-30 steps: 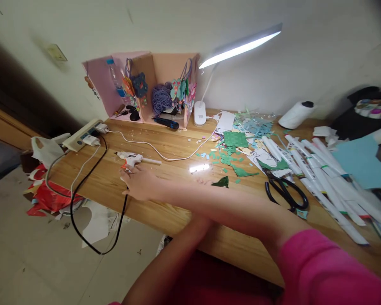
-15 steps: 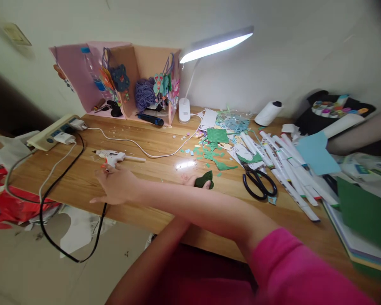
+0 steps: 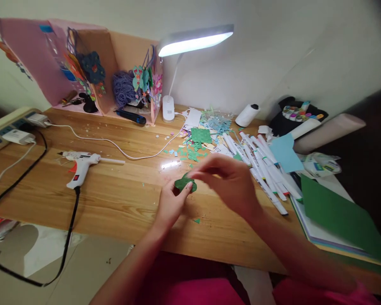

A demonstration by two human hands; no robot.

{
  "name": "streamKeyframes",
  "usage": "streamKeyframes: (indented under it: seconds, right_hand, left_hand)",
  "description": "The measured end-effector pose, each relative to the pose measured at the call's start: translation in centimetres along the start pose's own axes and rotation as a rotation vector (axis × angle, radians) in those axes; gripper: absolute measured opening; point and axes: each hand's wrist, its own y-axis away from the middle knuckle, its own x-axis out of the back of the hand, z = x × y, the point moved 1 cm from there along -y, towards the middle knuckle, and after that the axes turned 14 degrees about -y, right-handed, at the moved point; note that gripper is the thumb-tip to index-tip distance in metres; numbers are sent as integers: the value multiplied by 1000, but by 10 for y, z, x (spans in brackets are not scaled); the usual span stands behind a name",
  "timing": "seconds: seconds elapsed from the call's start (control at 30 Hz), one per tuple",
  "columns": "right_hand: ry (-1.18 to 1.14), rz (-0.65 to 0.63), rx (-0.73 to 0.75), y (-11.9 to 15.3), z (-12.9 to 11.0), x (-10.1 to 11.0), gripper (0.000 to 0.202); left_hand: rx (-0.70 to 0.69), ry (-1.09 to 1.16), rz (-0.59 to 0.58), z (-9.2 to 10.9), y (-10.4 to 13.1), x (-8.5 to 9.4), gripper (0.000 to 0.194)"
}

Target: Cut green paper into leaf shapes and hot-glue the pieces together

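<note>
My left hand [image 3: 173,201] holds a small dark green paper cutout [image 3: 181,183] with rounded edges, thumb on top, just above the table. My right hand [image 3: 230,182] is bent over the cutout from the right. Its thumb and forefinger are pinched together at the cutout's upper edge; whatever lies between the fingertips is too small to make out. A white hot glue gun [image 3: 82,166] lies on its side at the left, a glue stick poking out of its back, apart from both hands. The scissors are not visible now.
Green paper scraps [image 3: 200,135] litter the table behind my hands. White markers [image 3: 266,173] lie in a pile at the right, beside green paper sheets [image 3: 336,216]. A lit desk lamp [image 3: 168,109] stands at the back. The glue gun's black cord [image 3: 70,228] hangs over the front edge.
My right hand has left the glue gun, which now lies on the table, and moved right to the cutout. The view has shifted rightward. My left hand still holds the cutout.
</note>
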Motion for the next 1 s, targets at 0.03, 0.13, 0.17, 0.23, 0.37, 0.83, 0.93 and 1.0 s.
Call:
streamKeyframes:
  seconds: [0.03,0.13,0.17,0.23,0.37,0.83,0.93,1.0]
  right_hand:
    - [9,120,-47,9,11,20,11]
    - [-41,271,-189,27,47,53,10]
    - [-68,288,-215,31,56,56,9]
    - [-141,300,-239,34,71,58,10]
    - [-284,297,-268,36,85,56,12]
    - [-379,249,-358,49,93,49,22]
    - [-374,268,-368,50,94,49,17]
    - [-360,264,-383,51,94,48,14]
  left_hand:
    - [14,16,-22,1,0,-1,31]
    - [51,47,-68,3,1,-3,31]
    - [59,48,-71,4,1,-3,30]
    - [71,40,-74,4,0,-3,29]
    - [107,40,-81,6,1,-2,28]
    - [172,12,-92,8,2,-3,28]
    - [172,-5,-92,8,2,-3,28]
    - [156,-28,-96,8,2,-3,27]
